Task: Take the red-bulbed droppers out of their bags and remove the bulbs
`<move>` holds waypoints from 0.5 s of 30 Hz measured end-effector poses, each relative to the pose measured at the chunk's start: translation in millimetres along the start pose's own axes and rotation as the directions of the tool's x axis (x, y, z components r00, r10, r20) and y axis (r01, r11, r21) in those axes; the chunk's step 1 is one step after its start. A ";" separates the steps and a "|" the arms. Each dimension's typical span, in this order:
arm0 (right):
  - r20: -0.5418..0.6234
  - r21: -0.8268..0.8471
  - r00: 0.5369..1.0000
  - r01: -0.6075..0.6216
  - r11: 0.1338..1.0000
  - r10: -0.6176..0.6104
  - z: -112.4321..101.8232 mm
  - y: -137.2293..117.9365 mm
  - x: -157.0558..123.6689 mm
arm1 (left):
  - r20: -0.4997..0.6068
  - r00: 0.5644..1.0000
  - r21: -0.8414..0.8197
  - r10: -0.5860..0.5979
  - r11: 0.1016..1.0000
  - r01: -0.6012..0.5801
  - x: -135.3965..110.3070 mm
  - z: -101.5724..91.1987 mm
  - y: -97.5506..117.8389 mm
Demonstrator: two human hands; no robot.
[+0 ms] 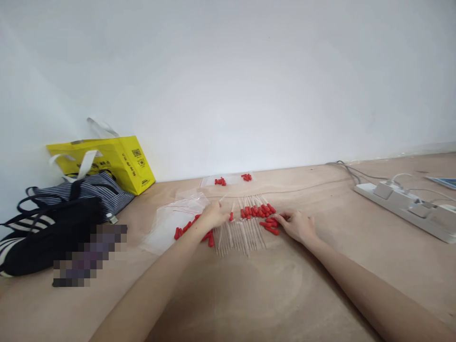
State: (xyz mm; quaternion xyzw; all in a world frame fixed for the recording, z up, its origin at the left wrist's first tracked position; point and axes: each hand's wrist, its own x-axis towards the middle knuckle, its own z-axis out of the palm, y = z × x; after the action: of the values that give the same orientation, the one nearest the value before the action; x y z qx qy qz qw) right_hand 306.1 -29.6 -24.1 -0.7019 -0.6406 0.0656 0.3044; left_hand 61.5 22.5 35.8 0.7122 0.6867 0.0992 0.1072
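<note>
My left hand (213, 215) is closed, its fingertips at a glass dropper with a red rubber bulb (231, 216), whose thin tube points away from me. To the right of it lies a row of similar droppers (254, 210) with red bulbs towards me. My right hand (295, 225) has thumb and fingers pinched at the edge of a small group of loose red bulbs (271, 231). Between the hands, bare clear glass tubes (240, 237) lie side by side, pointing towards me. More red bulbs (183, 230) rest by my left forearm, which hides some of them.
Clear plastic bags (162, 225) lie on the wooden table at the left. Another bag with red bulbs (221, 181) is near the wall. A yellow bag (140, 166), a striped bag (117, 192) and a black bag (67, 237) stand left. A white power strip (402, 209) is right.
</note>
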 end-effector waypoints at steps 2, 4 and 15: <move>0.010 -0.001 1.000 -0.008 1.000 0.008 -1.0 -0.2 0.2 | -0.066 0.998 0.031 -0.012 0.999 0.014 15.0 -3.2 -9.4; 0.009 0.005 1.000 -0.025 1.000 0.025 -0.8 0.4 0.8 | -0.111 0.994 0.066 -0.023 0.997 0.030 29.3 -3.2 -17.1; -0.133 0.070 0.988 -0.066 0.995 0.075 1.2 5.6 4.0 | -0.228 0.973 0.173 -0.026 0.983 0.066 42.3 5.7 -16.9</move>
State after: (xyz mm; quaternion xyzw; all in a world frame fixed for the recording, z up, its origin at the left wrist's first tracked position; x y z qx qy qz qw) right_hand 311.0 -25.4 -26.7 -0.7165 -0.5908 0.0496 0.3676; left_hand 48.5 65.3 25.2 0.6870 0.7169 0.1142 -0.0334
